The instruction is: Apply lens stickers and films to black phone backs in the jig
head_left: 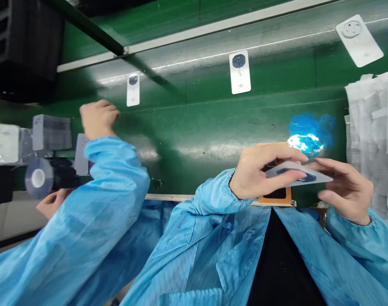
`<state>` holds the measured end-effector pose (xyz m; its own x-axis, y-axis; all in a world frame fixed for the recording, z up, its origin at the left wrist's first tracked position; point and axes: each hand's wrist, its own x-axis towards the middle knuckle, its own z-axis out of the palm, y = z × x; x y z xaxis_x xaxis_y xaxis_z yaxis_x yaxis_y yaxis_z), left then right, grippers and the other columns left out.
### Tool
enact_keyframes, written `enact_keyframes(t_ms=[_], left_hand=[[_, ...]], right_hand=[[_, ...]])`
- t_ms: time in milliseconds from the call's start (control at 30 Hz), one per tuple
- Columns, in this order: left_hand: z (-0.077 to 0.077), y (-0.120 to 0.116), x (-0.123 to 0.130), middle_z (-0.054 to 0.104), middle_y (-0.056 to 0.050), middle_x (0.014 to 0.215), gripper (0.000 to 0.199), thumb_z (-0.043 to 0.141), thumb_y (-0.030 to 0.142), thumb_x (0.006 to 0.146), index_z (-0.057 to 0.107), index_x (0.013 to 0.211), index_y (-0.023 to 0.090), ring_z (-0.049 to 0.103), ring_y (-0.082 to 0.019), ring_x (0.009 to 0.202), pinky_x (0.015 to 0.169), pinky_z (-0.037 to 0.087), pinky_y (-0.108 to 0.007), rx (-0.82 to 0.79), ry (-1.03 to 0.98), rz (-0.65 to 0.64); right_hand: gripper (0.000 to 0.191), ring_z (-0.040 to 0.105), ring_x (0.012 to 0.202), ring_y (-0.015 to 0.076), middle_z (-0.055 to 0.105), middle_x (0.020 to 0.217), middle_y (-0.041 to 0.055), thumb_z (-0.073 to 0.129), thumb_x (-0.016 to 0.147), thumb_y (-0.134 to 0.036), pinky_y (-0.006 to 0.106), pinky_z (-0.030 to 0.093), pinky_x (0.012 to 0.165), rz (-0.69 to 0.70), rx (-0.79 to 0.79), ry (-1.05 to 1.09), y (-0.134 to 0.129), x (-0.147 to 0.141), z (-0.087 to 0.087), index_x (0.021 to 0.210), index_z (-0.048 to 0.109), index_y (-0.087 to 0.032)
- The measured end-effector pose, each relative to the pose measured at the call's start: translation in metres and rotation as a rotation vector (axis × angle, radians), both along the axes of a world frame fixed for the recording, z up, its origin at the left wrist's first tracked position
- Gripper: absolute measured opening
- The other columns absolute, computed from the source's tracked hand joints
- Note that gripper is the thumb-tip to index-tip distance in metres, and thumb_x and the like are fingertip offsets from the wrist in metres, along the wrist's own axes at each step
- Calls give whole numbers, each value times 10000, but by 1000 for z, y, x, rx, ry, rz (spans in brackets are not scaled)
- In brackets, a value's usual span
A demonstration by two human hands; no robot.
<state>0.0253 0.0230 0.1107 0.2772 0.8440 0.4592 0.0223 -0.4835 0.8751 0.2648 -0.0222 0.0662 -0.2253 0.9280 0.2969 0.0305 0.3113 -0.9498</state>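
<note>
My left hand (267, 170) pinches a white plate (296, 182) between thumb and fingers, tilted almost edge-on above the near edge of the green surface. A dark oval patch shows on its face. My right hand (348, 189) is around the plate's right end, thumb and fingers apart; whether the fingertips touch it I cannot tell. Beneath the plate, partly covered by my left hand, lies an orange frame (288, 196) with a dark middle. Shiny blue film pieces (310, 131) lie just beyond my hands.
Similar white plates (240, 78) are spaced along the green surface (187, 127), including a left one (133, 95) and a right one (359, 42). White sheets (369, 127) are piled right. At left are a co-worker's hand (100, 119), stacked plates (52, 132) and a tape roll (38, 178).
</note>
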Motion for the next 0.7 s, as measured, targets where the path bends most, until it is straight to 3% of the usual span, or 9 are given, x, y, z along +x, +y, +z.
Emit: enact_keyframes(t_ms=[100,267,467,567,700], left_hand=[[-1,0,4,807,-22,914,144,787,173,922,726,1050,200,773,-134,797,755,629,-240,126,13,-115],[-14,5,4,810,-61,910,139,773,129,917,721,1039,168,783,-164,826,774,637,-280,238,-69,-79],[-17,11,3,804,-53,888,43,736,164,952,714,986,177,789,-170,826,781,638,-297,332,-27,-21],[-16,11,4,791,-40,858,63,753,154,937,709,979,169,774,-157,787,748,606,-283,363,28,33],[-15,9,6,789,-31,898,86,760,159,936,701,995,180,760,-147,827,754,559,-276,442,197,124]], right_hand=[[620,789,818,231,821,992,9,813,822,-57,371,682,683,-50,298,-109,14,-23,23,1364,720,-344],[591,786,818,232,819,985,43,776,817,20,371,671,649,-139,519,-103,26,-36,27,1334,741,-264],[508,790,807,250,819,950,17,795,848,-79,419,683,658,-164,499,-27,31,-29,17,1277,767,-350],[400,788,825,261,813,919,26,782,864,-110,445,679,677,-160,375,71,33,-22,8,1195,807,-334],[449,782,841,259,813,944,5,824,804,-72,440,657,675,-218,247,-59,34,-14,4,1122,824,-389]])
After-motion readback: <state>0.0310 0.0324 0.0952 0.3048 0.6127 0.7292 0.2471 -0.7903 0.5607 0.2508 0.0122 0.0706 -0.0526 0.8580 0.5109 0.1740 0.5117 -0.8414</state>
